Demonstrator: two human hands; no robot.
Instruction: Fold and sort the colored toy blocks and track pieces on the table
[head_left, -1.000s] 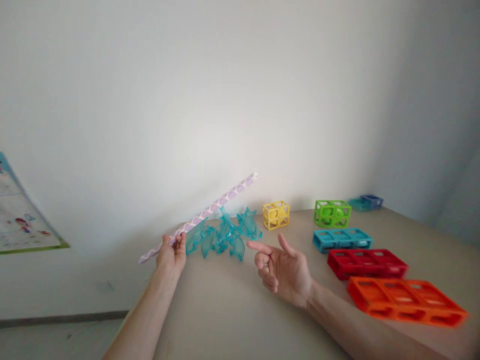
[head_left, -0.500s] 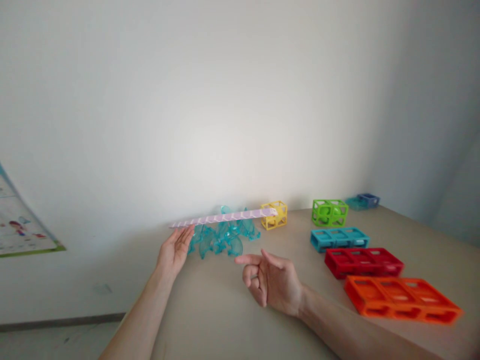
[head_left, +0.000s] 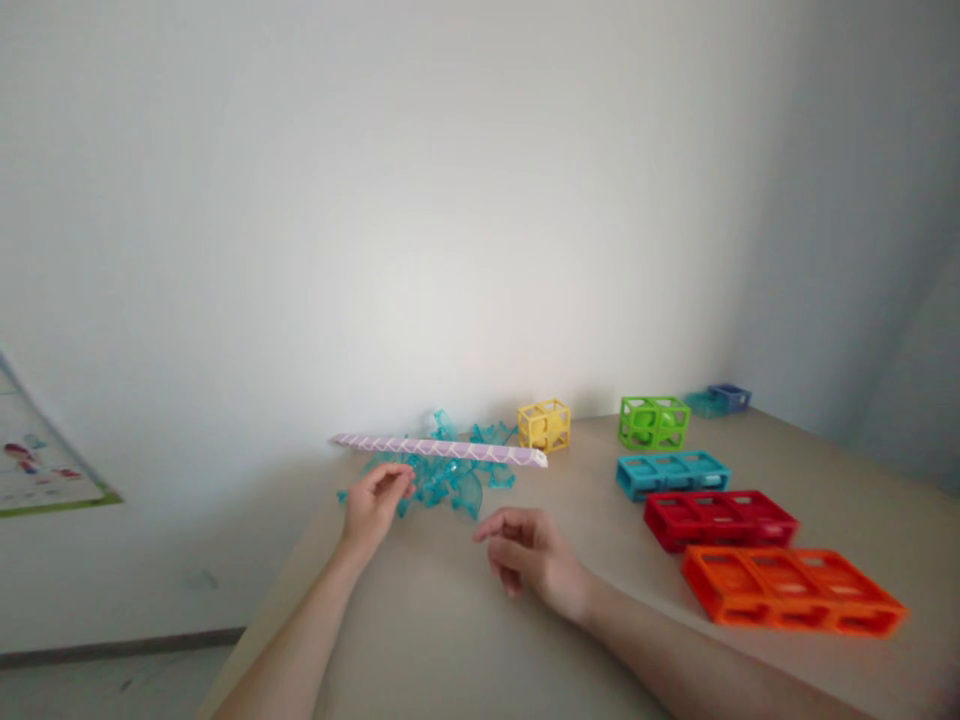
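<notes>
Purple-and-white stick (head_left: 442, 449) is lying nearly level across the clear teal pieces (head_left: 468, 492), or just above, can't tell which. Left hand (head_left: 375, 503) is hovering just below stick, fingers bending in toward thumb; can't tell if it's gripping anything. Right hand (head_left: 529, 555) is hanging over table (head_left: 427, 640), half open, fingers loosely curling, holding nothing. Yellow frame (head_left: 544, 428) is standing near stick's right end; green frame (head_left: 655, 424), blue frame (head_left: 673, 478), red frame (head_left: 720, 522), orange frame (head_left: 791, 592) are sitting farther right.
</notes>
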